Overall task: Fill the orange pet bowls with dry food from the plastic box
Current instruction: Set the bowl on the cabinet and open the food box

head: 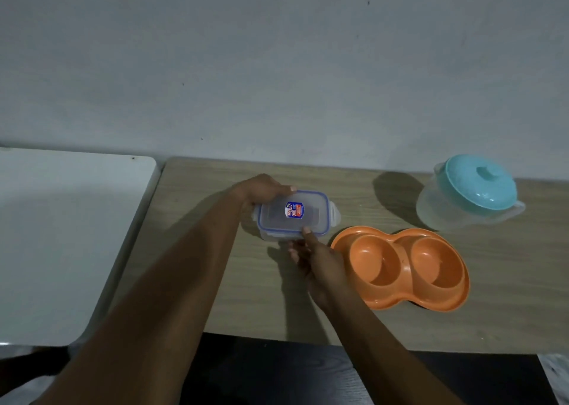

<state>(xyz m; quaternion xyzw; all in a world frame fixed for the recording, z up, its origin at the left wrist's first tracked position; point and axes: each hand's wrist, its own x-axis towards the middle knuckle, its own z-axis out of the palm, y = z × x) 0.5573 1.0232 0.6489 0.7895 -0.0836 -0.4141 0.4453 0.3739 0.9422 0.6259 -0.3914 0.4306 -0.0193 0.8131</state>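
A white table [70,235] sits at the far left, just beside the wooden desk [308,312]. Near the back edge of the desk, toward its left side, is the clear plastic box [294,216]. Its lid with the blue rim is on and has a small sticker on top. I cannot tell how much dry food is inside. The left hand [261,189] is wrapped around the back left corner of the box and holds it. The right hand [317,260] is at the front edge of the box, with one finger up on the lid rim and the other fingers curled loosely under; it looks like it is working on a clip.

To the right, in the middle of the desk, is the orange double pet bowl [403,266]. Both cups look empty. At the back right corner stands a clear jug with a teal lid [471,192].

So I think the job has only begun: the box must be opened, then both cups filled
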